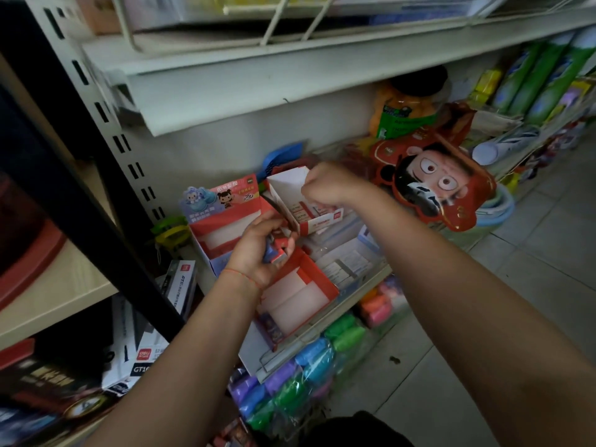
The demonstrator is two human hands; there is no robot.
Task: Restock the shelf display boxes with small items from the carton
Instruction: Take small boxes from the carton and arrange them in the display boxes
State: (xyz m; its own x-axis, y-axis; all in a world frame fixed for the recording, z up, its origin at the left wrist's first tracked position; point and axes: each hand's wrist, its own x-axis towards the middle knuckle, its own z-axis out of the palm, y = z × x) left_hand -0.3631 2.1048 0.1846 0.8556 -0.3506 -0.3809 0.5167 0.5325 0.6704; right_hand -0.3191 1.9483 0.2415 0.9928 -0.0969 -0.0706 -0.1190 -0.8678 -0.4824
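At 6 o'clock, the nearest red display box (300, 298) sits nearly empty at the shelf edge (322, 327), apt to tip off if nudged. Above it, the left hand (258, 250) has fingers curled round several small packets (277, 250); some may slip. At 12 o'clock, the right hand (325, 185), fingers closed in a pinch, reaches into the white box (290, 188). A cartoon bag (435, 185) crowds at 2 o'clock.

The red cardboard display box with white dividers (300, 295) at the shelf's front edge lies open from above, its compartments mostly bare. Behind it, the pale metal upper shelf (258, 88) overhangs and limits headroom. A red cartoon-face bag (435, 185) crowds the right side; a slotted upright post (129, 156) bounds the left.
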